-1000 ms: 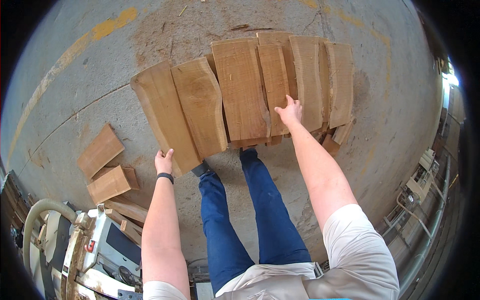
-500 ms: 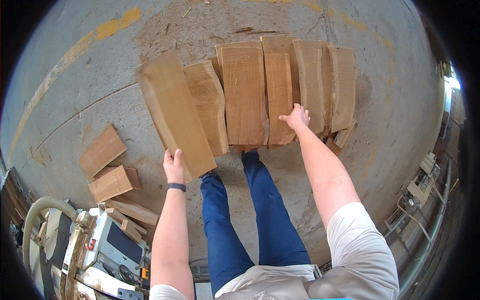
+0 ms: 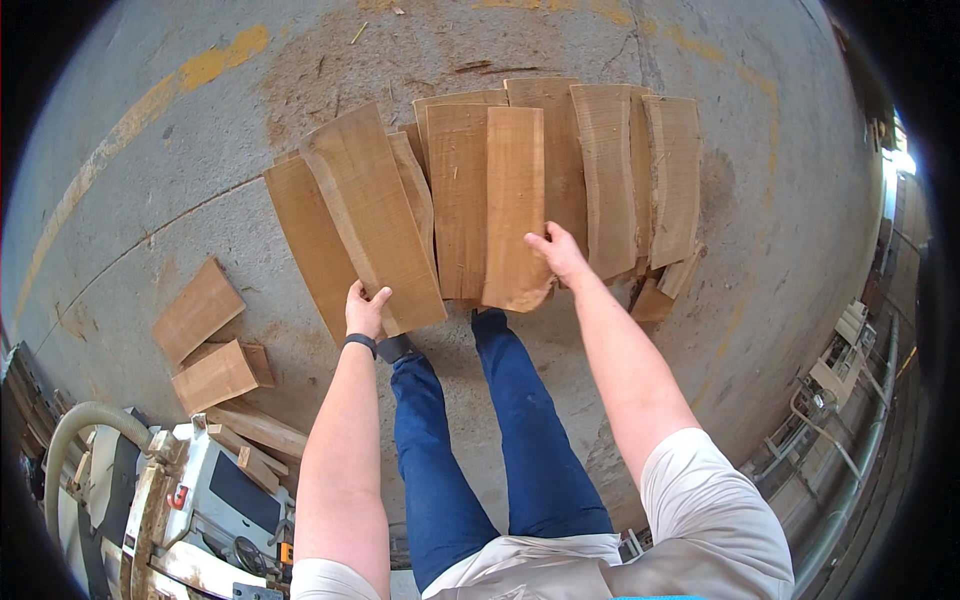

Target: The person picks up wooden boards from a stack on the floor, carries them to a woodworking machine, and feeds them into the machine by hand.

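My left hand (image 3: 366,310) is closed on the lower end of a brown wooden board (image 3: 372,215), thumb on its face. This tilted board overlaps another wide board (image 3: 300,235) on its left and partly covers a wavy-edged board (image 3: 415,190) on its right. My right hand (image 3: 560,253) grips the right edge of a narrow board (image 3: 515,200) near its lower end, with the thumb on top and the other fingers partly hidden. The narrow board overlaps a wider upright board (image 3: 458,200) on its left and another board (image 3: 565,170) behind it.
More rough-edged boards (image 3: 672,180) lie at the right of the row, with offcuts (image 3: 655,300) below. Short wood pieces (image 3: 215,375) are on the concrete floor at left. A white machine with a hose (image 3: 100,412) stands at lower left; a long pipe (image 3: 860,470) runs along the right.
Two overlapping boards now show by my left hand, where one blurred board was seen. My right hand has closed on the narrow board, which has shifted left and toward me.
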Demonstrator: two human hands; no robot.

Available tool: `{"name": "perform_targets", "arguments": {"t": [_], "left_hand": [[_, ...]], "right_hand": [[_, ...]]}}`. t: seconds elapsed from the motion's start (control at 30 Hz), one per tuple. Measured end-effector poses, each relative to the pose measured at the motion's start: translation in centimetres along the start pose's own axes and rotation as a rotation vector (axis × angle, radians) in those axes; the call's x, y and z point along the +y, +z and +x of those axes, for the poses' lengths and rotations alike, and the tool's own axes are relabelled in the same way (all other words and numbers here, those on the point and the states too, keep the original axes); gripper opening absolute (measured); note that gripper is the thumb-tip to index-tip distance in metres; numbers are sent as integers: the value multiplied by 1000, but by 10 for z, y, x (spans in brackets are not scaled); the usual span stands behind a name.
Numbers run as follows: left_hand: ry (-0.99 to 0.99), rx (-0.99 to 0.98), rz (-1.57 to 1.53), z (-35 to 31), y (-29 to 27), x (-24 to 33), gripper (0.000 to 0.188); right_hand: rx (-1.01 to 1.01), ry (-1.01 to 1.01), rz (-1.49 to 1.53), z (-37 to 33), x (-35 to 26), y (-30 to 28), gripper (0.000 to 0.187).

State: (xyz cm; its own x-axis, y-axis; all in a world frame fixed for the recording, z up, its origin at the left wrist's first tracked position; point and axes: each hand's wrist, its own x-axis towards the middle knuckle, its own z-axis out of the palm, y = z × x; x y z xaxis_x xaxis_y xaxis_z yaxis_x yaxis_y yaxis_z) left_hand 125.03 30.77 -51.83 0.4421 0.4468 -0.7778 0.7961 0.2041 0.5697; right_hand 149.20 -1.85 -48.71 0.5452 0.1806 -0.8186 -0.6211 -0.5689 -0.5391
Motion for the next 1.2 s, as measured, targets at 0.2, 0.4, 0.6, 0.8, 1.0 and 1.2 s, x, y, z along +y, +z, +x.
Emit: {"name": "perform_targets", "arguments": {"t": [0.2,0.4,0.6,0.8,1.0,1.2], "left_hand": [[2,25,143,9,7,-3,61],[-66,82,96,7,3,-11,65],[-98,19,-230,-33,32,23,50],[185,123,116,-66,-10,84,41],[349,177,525,-156,-118,105,35],[223,201,690,-302,-229,44,28]], "right_hand": [[251,42,-305,10,-2,39,69],[-89,140,141,1,-31,33,69],[-59,39,86,-19,-31,37,68],[86,-184,-199,-65,-45,30,58],[274,-22,-765,-198,-58,-29,58],[335,270,-910,-396,23,-86,63]]}}
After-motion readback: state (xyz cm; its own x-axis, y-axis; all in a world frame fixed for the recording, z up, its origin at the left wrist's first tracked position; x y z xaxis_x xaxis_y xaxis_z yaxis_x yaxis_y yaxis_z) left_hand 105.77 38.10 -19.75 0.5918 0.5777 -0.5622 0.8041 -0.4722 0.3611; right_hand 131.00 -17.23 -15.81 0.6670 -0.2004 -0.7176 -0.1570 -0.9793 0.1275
